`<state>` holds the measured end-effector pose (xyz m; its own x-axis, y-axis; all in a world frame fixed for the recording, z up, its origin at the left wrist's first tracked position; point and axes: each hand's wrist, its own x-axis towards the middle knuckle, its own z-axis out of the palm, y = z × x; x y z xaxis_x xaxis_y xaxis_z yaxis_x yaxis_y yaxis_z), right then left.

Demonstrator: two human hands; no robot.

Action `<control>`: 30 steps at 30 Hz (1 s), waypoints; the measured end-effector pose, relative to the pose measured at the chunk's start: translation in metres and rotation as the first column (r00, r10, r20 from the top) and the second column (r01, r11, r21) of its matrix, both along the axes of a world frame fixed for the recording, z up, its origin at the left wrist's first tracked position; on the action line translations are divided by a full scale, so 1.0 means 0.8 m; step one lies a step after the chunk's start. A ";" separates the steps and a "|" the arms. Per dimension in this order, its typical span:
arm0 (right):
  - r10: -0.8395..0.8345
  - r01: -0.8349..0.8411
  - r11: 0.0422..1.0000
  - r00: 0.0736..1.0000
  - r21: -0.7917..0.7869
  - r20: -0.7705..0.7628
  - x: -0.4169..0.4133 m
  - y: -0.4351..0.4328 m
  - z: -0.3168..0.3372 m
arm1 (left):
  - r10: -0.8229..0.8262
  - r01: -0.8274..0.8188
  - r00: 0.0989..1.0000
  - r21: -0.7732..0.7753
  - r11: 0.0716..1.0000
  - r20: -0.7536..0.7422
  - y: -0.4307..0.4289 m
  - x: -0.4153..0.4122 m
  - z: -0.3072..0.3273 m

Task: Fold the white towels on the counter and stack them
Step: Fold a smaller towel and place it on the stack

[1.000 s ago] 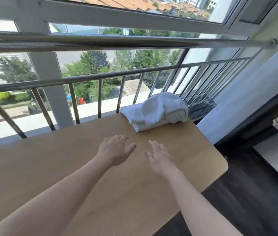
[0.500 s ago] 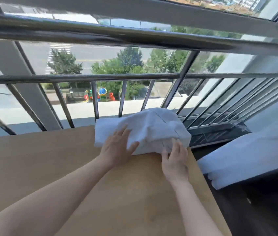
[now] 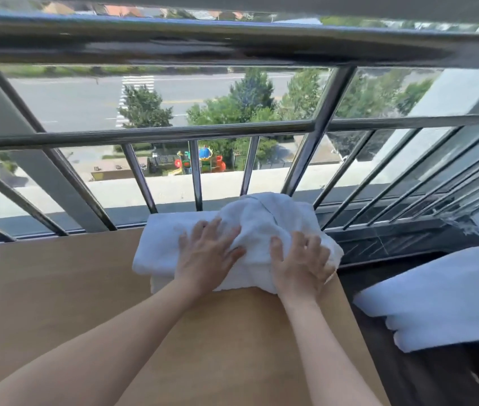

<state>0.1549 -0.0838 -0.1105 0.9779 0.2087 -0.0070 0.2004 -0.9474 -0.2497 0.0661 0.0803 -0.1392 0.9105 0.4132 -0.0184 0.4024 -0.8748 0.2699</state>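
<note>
A pile of white towels (image 3: 261, 227) lies at the far right corner of the wooden counter (image 3: 56, 288), close to the railing. A rumpled towel sits on top of a flatter folded one (image 3: 156, 244) that sticks out to the left. My left hand (image 3: 206, 253) rests on the pile's front with fingers spread. My right hand (image 3: 299, 265) grips the rumpled towel's right front edge, fingers curled into the cloth.
A steel railing (image 3: 197, 133) with vertical bars runs right behind the counter, with glass beyond it. The counter's right edge drops to a dark floor (image 3: 408, 376). A white cushion or bedding (image 3: 443, 294) lies to the right, below counter height.
Both hands reached forward from the bare counter onto the towel pile. My right hand has moved up onto the cloth and closed on it. The view has moved closer.
</note>
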 end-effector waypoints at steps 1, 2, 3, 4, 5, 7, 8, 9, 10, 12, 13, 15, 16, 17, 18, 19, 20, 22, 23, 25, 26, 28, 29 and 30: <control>-0.006 0.005 1.000 1.000 0.000 0.018 0.000 0.002 -0.002 | -0.007 0.009 0.998 -0.024 1.000 0.060 -0.004 -0.001 0.000; -0.010 0.010 1.000 0.999 0.012 0.034 0.000 0.004 -0.003 | -0.001 0.008 0.993 -0.063 0.998 0.121 -0.008 -0.003 0.000; -0.013 0.012 0.999 0.998 0.032 0.054 0.000 0.006 -0.002 | 0.017 0.002 0.985 -0.115 0.993 0.170 -0.012 -0.005 0.001; -0.011 0.006 0.998 0.996 0.060 0.086 -0.001 0.007 0.001 | 0.040 -0.003 0.978 -0.175 0.985 0.207 -0.015 -0.008 0.004; 0.002 -0.016 0.995 0.991 0.101 0.132 -0.002 0.008 0.004 | 0.060 -0.002 0.970 -0.239 0.971 0.235 -0.017 -0.011 0.008; 0.032 -0.087 0.965 0.976 0.249 0.218 -0.011 0.007 0.013 | 0.060 0.034 0.959 -0.323 0.946 0.276 -0.019 -0.021 0.018; 0.035 -0.116 0.931 0.972 0.345 0.233 -0.018 0.007 0.020 | 0.042 0.065 0.953 -0.339 0.939 0.300 -0.019 -0.027 0.024; 0.036 -0.129 0.896 0.974 0.425 0.222 -0.027 0.006 0.026 | 0.027 0.096 0.944 -0.352 0.931 0.327 -0.018 -0.036 0.030; 0.031 -0.123 0.869 0.980 0.480 0.195 -0.037 0.007 0.032 | 0.016 0.123 0.935 -0.366 0.922 0.354 -0.017 -0.045 0.036; 0.022 -0.097 0.837 0.989 0.538 0.145 -0.058 0.011 0.043 | 0.005 0.161 0.922 -0.395 0.904 0.387 -0.013 -0.067 0.050; 0.031 -0.105 0.830 0.989 0.548 0.142 -0.069 0.016 0.049 | 0.006 0.170 0.920 -0.414 0.894 0.392 -0.011 -0.079 0.058; 0.077 -0.152 0.815 0.985 0.559 0.156 -0.096 0.032 0.067 | 0.016 0.172 0.923 -0.451 0.876 0.384 -0.001 -0.107 0.074; 0.102 -0.178 0.807 0.981 0.563 0.164 -0.111 0.043 0.076 | 0.025 0.166 0.925 -0.460 0.873 0.380 0.005 -0.123 0.081; 0.120 -0.200 0.804 0.977 0.560 0.176 -0.127 0.054 0.084 | 0.043 0.153 0.921 -0.462 0.873 0.387 0.013 -0.141 0.087; 0.134 -0.214 0.806 0.974 0.551 0.184 -0.144 0.066 0.092 | 0.073 0.135 0.913 -0.465 0.875 0.402 0.021 -0.161 0.091; 0.152 -0.227 0.809 0.972 0.542 0.181 -0.162 0.078 0.099 | 0.108 0.116 0.902 -0.474 0.873 0.419 0.031 -0.182 0.094; 0.181 -0.249 0.807 0.968 0.536 0.177 -0.183 0.089 0.106 | 0.140 0.101 0.891 -0.488 0.867 0.432 0.041 -0.206 0.098; 0.255 -0.311 0.794 0.950 0.522 0.178 -0.231 0.109 0.119 | 0.170 0.099 0.875 -0.511 0.854 0.454 0.063 -0.260 0.104; 0.291 -0.340 0.791 0.940 0.509 0.176 -0.258 0.120 0.124 | 0.174 0.100 0.871 -0.512 0.853 0.460 0.073 -0.290 0.106; 0.346 -0.375 0.796 0.926 0.475 0.151 -0.318 0.141 0.129 | 0.195 0.074 0.869 -0.509 0.858 0.455 0.094 -0.357 0.111; 0.366 -0.383 0.795 0.921 0.470 0.131 -0.348 0.152 0.130 | 0.212 0.055 0.864 -0.505 0.861 0.456 0.103 -0.391 0.112; 0.427 -0.431 0.769 0.896 0.472 0.122 -0.407 0.178 0.133 | 0.259 0.011 0.851 -0.508 0.861 0.457 0.123 -0.462 0.114; 0.457 -0.461 0.753 0.880 0.469 0.131 -0.437 0.192 0.134 | 0.291 -0.020 0.842 -0.512 0.859 0.455 0.133 -0.497 0.115; 0.483 -0.491 0.741 0.864 0.458 0.144 -0.466 0.207 0.135 | 0.325 -0.052 0.828 -0.515 0.856 0.456 0.144 -0.532 0.116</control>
